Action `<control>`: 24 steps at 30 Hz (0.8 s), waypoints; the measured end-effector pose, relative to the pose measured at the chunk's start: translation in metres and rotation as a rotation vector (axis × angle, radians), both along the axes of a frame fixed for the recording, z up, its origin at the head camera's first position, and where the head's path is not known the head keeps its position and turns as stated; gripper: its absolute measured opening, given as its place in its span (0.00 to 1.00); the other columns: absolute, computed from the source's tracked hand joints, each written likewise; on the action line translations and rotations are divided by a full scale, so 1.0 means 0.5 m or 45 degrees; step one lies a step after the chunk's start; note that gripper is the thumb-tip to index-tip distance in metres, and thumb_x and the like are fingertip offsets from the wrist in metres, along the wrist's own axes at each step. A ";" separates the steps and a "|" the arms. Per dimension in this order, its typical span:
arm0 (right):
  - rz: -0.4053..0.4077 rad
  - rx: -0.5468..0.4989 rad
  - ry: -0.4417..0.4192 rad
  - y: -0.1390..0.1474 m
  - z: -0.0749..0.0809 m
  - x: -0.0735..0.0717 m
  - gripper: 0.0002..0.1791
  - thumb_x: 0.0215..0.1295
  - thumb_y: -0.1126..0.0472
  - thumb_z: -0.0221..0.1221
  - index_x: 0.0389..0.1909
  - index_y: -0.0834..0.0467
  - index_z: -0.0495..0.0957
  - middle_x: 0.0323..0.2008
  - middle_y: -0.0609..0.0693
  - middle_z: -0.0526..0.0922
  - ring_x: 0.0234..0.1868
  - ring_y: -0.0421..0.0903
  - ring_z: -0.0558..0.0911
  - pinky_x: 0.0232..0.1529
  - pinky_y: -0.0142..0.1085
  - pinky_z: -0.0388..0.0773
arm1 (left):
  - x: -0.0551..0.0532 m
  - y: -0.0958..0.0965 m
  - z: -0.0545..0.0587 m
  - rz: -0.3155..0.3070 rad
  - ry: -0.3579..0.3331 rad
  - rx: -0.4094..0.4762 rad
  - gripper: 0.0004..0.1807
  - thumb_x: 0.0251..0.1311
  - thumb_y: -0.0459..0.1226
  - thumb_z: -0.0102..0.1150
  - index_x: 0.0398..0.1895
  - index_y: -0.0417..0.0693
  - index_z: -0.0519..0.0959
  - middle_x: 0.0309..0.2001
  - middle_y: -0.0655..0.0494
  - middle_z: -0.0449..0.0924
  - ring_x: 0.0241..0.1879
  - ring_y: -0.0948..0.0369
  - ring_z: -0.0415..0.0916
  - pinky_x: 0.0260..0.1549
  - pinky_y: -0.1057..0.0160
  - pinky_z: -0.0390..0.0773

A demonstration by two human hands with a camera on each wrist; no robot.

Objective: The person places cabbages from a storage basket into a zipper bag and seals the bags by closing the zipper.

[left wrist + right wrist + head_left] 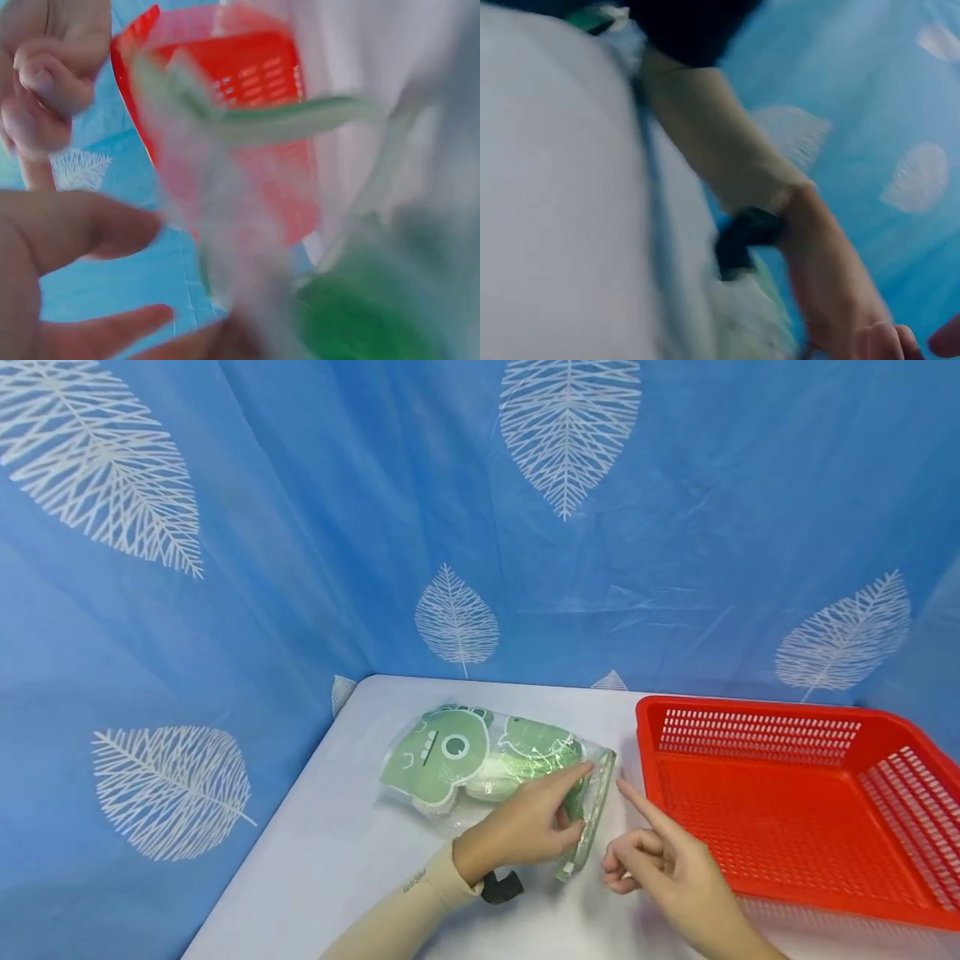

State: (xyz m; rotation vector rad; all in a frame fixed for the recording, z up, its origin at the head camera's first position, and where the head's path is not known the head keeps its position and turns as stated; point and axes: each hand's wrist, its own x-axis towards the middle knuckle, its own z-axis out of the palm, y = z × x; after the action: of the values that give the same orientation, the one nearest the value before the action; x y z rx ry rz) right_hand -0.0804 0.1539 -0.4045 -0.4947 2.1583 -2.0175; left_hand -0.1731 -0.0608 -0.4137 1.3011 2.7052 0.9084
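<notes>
A clear zip bag (450, 752), printed with a green cartoon dinosaur, lies on the white table. Inside shows a leafy vegetable with a white base and green leaves (491, 785). My left hand (525, 822) is over the bag's right part, thumb and index finger spread toward the green zip strip (597, 814). The left wrist view has the bag's zip end (300, 120) blurred beside the parted thumb and fingers. My right hand (667, 868), holding nothing, is just right of the strip, index finger extended and the other fingers bent.
A red plastic basket (750, 708) with slotted walls stands on the table at the right, close by my right hand. Blue cloth (337, 527) with white leaf prints hangs behind the table and at its left. A black wrist camera mount (501, 887) sits at my left wrist.
</notes>
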 end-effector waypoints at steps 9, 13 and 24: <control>-0.032 0.096 -0.141 -0.045 -0.092 0.055 0.38 0.74 0.66 0.57 0.80 0.61 0.53 0.32 0.55 0.85 0.31 0.50 0.87 0.33 0.41 0.87 | 0.090 -0.090 -0.041 0.029 0.150 0.448 0.20 0.64 0.30 0.62 0.60 0.44 0.81 0.29 0.64 0.75 0.28 0.73 0.70 0.30 0.80 0.74; 0.040 0.075 -0.178 -0.043 -0.118 0.054 0.38 0.75 0.64 0.57 0.80 0.65 0.51 0.40 0.62 0.85 0.33 0.52 0.88 0.35 0.40 0.87 | 0.146 -0.096 -0.092 0.027 -0.102 0.606 0.22 0.68 0.30 0.59 0.65 0.40 0.78 0.21 0.63 0.75 0.22 0.81 0.63 0.19 0.79 0.72; -0.457 -0.025 -0.202 -0.101 -0.130 0.029 0.19 0.66 0.63 0.67 0.57 0.63 0.81 0.33 0.54 0.87 0.28 0.52 0.87 0.31 0.42 0.87 | 0.166 -0.063 -0.124 0.185 -1.161 0.944 0.26 0.73 0.38 0.55 0.73 0.48 0.72 0.28 0.45 0.81 0.17 0.71 0.66 0.15 0.75 0.67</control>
State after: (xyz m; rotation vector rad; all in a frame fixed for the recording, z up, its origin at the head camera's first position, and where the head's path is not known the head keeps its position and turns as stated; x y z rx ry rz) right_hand -0.0658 0.1034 -0.4694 0.0585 2.2578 -2.1641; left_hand -0.0902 -0.0924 -0.4758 0.4500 1.7856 2.0047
